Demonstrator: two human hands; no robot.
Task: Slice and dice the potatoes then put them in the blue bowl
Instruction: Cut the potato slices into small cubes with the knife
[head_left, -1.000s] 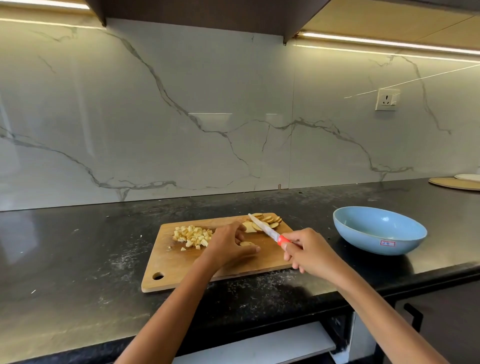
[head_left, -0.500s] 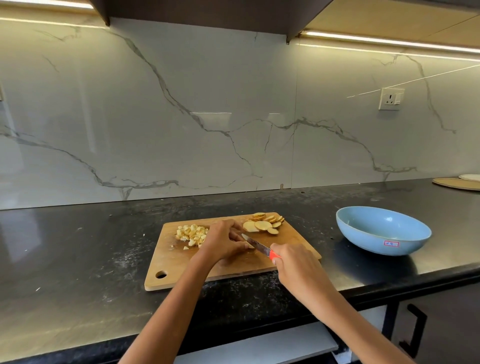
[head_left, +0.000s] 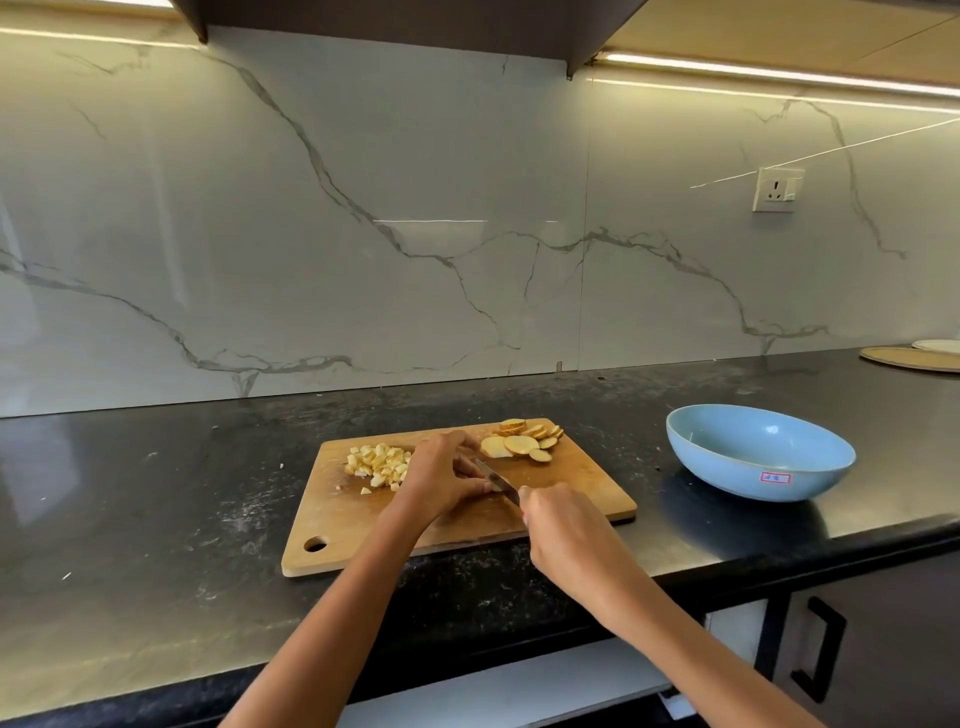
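Hands meet at the near middle of the wooden cutting board (head_left: 571, 499). Right hand (head_left: 563, 535) has dropped and pulled in since a second ago, when it held the knife (head_left: 498, 480) raised with the tip up over the slices; now its fingers are curled round the handle, which the hand hides, and the blade lies low, running from the right fingers away and leftward, tip tucked under the left fingertips. Long axis of the blade is diagonal across the board, near-right to far-left. Left hand (head_left: 441, 475) is arched, fingers curled down and pinning something small against the board; the piece itself is hidden under them, likely a slice being diced. Reading: lift has turned into a cutting stroke, so dicing goes on, bowl step not yet begun. Just left of the left fingers sits the pile of diced potato (head_left: 376, 462). Beyond the left fingertips, slightly right, the undiced potato slices (head_left: 524, 441) lie fanned, overlapping. Well right of the right hand stands the blue bowl (head_left: 753, 467) on the dark counter (head_left: 156, 519), no potato visible inside.
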